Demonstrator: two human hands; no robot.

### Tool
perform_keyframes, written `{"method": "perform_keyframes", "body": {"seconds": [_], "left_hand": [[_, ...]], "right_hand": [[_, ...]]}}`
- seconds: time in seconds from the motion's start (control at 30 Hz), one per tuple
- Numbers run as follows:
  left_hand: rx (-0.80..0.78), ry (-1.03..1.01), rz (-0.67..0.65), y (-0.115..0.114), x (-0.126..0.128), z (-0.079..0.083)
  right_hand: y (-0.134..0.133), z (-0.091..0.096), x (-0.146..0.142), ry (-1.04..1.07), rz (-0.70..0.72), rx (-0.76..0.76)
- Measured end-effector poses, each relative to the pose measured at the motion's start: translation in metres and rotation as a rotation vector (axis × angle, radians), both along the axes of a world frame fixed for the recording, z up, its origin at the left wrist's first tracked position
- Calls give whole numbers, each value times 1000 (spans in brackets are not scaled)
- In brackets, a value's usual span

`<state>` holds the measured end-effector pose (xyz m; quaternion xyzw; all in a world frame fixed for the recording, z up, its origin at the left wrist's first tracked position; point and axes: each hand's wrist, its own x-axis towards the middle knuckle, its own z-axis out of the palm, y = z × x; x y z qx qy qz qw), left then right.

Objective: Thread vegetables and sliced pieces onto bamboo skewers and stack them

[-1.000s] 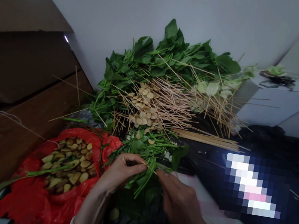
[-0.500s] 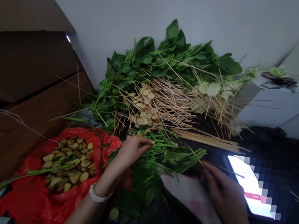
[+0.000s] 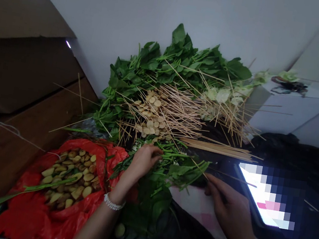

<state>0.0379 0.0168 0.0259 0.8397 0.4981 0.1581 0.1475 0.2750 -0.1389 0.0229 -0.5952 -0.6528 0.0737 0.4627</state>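
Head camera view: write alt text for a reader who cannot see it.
Two hands work over green leafy stems: the left hand touches them, the right hand is beside a wooden skewer. Behind lie more greens, skewers and pale round slices; a red plastic bag holds yellow pieces.

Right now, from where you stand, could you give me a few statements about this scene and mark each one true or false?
The left hand rests on leafy greens. True.

A bead bracelet sits on the left wrist. True.

The right hand grips the red plastic bag. False: it is on the far side of the greens from the bag, beside a bright screen.

The bag holds only green leaves. False: it is filled mostly with pale yellow-brown wedges.

Thin wooden skewers lie across the leafy greens. True.
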Motion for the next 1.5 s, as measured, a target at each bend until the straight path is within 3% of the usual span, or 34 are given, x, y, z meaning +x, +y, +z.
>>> {"method": "perform_keyframes", "body": {"seconds": [0.1,0.17,0.33,0.43,0.67,0.9,1.5], "left_hand": [[-22,-328,76,1,-14,15],[-121,-555,133,-4,-21,26],[-598,-1100,173,-30,-24,42],[-800,-1255,187,-47,-19,43],[-852,-1356,299,-61,-9,37],[-827,-1352,389,-68,-6,44],[-637,-1184,343,-65,-10,32]], "right_hand": [[2,3,-9,19,30,19],[4,5,-14,12,68,47],[12,8,-30,0,145,65],[13,11,-43,-21,168,44],[12,15,-59,-98,182,12],[11,10,-60,-115,185,-23],[7,9,-67,-114,170,-74]]}}
